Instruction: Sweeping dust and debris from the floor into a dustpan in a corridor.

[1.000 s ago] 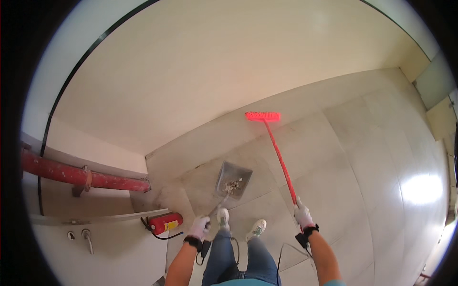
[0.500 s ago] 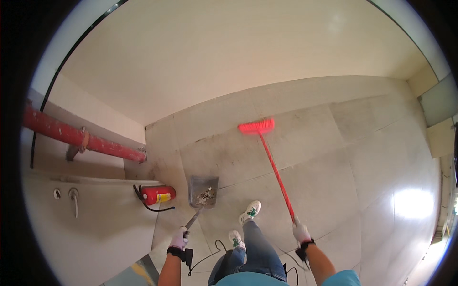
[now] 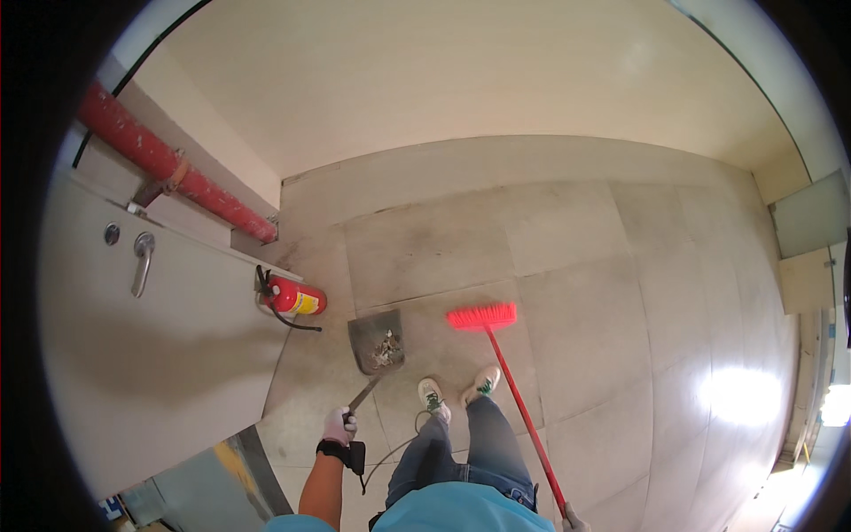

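My left hand (image 3: 338,426), white-gloved, is wrapped shut around the end of the dustpan handle (image 3: 363,395), low left just ahead of my knee. My right hand (image 3: 572,519) sits at the bottom edge, mostly cut off; it looks clenched on the top of the broom stick (image 3: 519,408), fingers hard to make out.

Dustpan (image 3: 376,340): one, dark grey, flat on the tiled floor (image 3: 567,293) just ahead of my left shoe (image 3: 432,396), small heap of debris (image 3: 385,348) inside. Judged stiff and light on a long thin handle; the pile is loose and would slide out if the pan tips, so hold the handle end and keep the pan level.

Broom: one, red stick, red bristle head (image 3: 482,316) resting on the floor just right of the pan, apart from it. Looks light, rigid stick, soft bristles; grip is at the top end, steers like a lever.

Shoes: two, white; right shoe (image 3: 480,383) beside the stick.

Further out on the left: one red fire extinguisher (image 3: 295,297) lying on its side against the wall base. One grey door (image 3: 160,355) with one lever handle (image 3: 142,262). One red pipe (image 3: 168,164) running along the wall above. Beyond that, plain cream wall (image 3: 461,80).
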`<state>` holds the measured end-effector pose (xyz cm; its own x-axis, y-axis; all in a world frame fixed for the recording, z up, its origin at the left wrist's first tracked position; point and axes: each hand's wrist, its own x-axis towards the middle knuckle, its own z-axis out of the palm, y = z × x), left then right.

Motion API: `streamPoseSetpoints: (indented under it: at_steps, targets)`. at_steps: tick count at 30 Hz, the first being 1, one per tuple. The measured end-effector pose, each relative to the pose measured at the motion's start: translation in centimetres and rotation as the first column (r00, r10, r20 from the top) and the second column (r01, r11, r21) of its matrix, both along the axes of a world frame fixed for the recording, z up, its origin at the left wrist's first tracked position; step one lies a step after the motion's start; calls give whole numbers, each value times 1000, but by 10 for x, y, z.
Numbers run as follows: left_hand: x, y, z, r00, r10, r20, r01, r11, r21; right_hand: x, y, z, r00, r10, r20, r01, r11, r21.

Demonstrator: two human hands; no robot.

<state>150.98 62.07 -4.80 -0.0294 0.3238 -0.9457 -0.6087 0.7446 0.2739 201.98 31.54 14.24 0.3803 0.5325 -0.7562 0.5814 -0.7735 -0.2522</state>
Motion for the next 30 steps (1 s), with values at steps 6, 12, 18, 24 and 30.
streamPoseSetpoints:
  at_steps: [6, 12, 18, 24, 30]
  targets:
    - [13, -74, -9, 994, 99, -48, -101, 993, -55, 9, 21, -24, 952, 306, 26, -300, 945, -131]
    - [21, -127, -1, 987, 157, -31, -160, 980, -120, -5, 157, -100, 836, 548, 1, -543, 829, 131]
    - [26, -142, 21, 968, 223, -114, -234, 968, -94, 17, 185, -132, 836, 548, 11, -547, 834, 67]
    - [50, -144, 34, 963, 220, -158, -230, 972, -48, 175, 14, -114, 850, 524, 54, -508, 843, -178]
    - [88, -125, 12, 997, -12, -78, 6, 998, -70, 266, -34, -19, 803, 572, 169, -503, 802, -323]
